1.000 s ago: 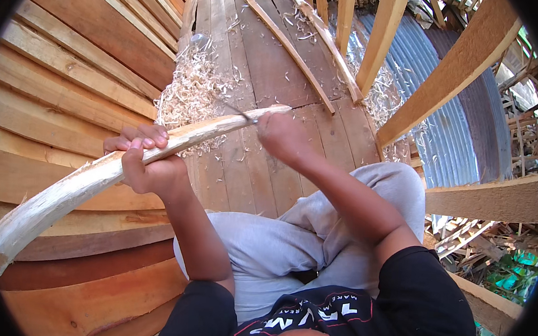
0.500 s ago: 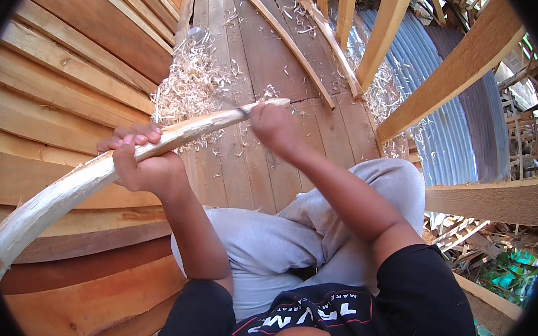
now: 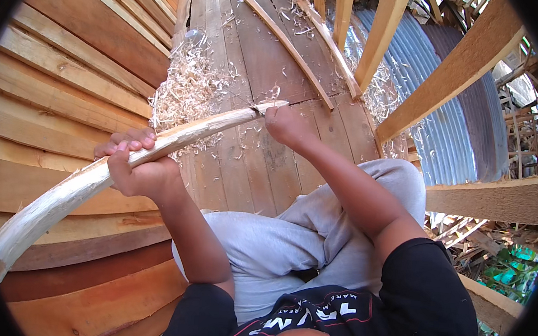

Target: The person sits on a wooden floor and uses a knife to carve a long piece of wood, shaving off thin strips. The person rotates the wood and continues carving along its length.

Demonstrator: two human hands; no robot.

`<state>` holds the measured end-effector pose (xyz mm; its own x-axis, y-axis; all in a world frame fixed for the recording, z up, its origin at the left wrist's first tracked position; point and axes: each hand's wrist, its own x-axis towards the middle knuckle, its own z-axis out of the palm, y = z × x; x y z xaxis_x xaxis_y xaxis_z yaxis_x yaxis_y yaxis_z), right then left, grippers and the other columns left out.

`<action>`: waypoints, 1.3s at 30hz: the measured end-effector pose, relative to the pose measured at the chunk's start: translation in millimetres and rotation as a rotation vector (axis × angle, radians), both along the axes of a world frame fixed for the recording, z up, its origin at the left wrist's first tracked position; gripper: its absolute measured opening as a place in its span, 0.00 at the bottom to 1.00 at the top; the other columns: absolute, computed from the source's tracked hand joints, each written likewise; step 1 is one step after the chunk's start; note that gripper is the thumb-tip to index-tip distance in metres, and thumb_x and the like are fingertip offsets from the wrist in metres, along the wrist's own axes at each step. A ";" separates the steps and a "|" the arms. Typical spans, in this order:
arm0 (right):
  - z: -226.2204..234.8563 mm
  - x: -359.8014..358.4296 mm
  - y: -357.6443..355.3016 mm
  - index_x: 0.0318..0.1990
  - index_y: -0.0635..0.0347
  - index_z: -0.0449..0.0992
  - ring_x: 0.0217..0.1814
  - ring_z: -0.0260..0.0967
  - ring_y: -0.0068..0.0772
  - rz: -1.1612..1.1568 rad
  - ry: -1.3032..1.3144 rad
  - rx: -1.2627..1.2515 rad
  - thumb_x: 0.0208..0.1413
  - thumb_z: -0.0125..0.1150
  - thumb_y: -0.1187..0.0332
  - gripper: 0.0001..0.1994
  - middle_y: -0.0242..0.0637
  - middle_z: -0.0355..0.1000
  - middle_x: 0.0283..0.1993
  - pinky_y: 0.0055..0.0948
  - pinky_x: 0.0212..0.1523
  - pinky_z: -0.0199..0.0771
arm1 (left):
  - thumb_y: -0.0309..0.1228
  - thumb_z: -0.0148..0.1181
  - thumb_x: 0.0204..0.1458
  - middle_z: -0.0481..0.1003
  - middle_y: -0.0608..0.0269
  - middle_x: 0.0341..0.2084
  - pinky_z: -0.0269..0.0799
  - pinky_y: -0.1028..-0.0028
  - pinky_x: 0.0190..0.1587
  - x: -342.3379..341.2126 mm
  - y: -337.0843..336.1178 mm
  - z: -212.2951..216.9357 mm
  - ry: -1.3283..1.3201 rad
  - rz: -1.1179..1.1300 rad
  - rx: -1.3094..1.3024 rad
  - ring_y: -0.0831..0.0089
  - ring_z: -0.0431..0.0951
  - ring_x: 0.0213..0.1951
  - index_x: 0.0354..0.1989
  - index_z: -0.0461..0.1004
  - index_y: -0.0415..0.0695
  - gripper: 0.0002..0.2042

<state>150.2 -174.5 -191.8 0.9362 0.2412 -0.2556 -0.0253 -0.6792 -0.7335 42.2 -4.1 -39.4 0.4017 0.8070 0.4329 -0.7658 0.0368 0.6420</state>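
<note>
A long pale peeled wooden pole slants across my lap side, thick and bent at the lower left, narrower toward the middle of the view. My left hand is closed around its middle, with the thumb on the near side and fingers over the far side. Near the pole's narrow end my right hand is closed in a fist on a knife, its handle hidden by the fingers. The thin dark knife blade lies across the pole's upper surface, and a small curl of wood shows beside it.
Curly wood shavings are heaped on the plank floor beyond the pole. A thin wooden strip and another pale pole lie farther off. Board wall stands left; wooden posts and corrugated metal sheet are right.
My right hand has slid a little to the right along the pole with the knife, toward the narrow end. My left hand keeps its grip, shifted only slightly.
</note>
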 end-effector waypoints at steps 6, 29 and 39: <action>56.9 -27.9 24.7 0.33 0.70 0.76 0.45 0.70 0.63 0.152 -0.070 0.009 0.60 0.34 0.56 0.26 0.61 0.73 0.40 0.52 0.50 0.68 | 0.26 0.50 0.40 0.59 0.68 0.14 0.64 0.76 0.24 -5.3 12.6 -4.0 -0.011 -0.022 0.036 0.75 0.63 0.16 0.27 0.60 0.50 0.06; 17.2 -12.2 14.9 0.37 0.67 0.77 0.45 0.72 0.60 0.041 -0.051 -0.052 0.59 0.38 0.59 0.22 0.60 0.73 0.41 0.50 0.49 0.69 | 0.25 0.48 0.39 0.59 0.66 0.14 0.63 0.78 0.21 -6.9 5.3 -4.9 -0.017 -0.028 0.003 0.76 0.61 0.15 0.27 0.59 0.49 0.07; 5.1 -0.6 16.5 0.39 0.70 0.75 0.46 0.71 0.61 0.006 -0.015 -0.102 0.57 0.39 0.63 0.19 0.60 0.73 0.42 0.50 0.48 0.71 | 0.25 0.49 0.39 0.59 0.66 0.13 0.63 0.76 0.21 -6.5 3.3 -2.4 -0.024 -0.064 0.041 0.76 0.61 0.15 0.27 0.59 0.48 0.07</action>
<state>149.6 -158.0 -186.7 0.9389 0.2199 -0.2649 -0.0108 -0.7502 -0.6611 35.7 -0.8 -41.8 0.4414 0.7610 0.4755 -0.7778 0.0602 0.6257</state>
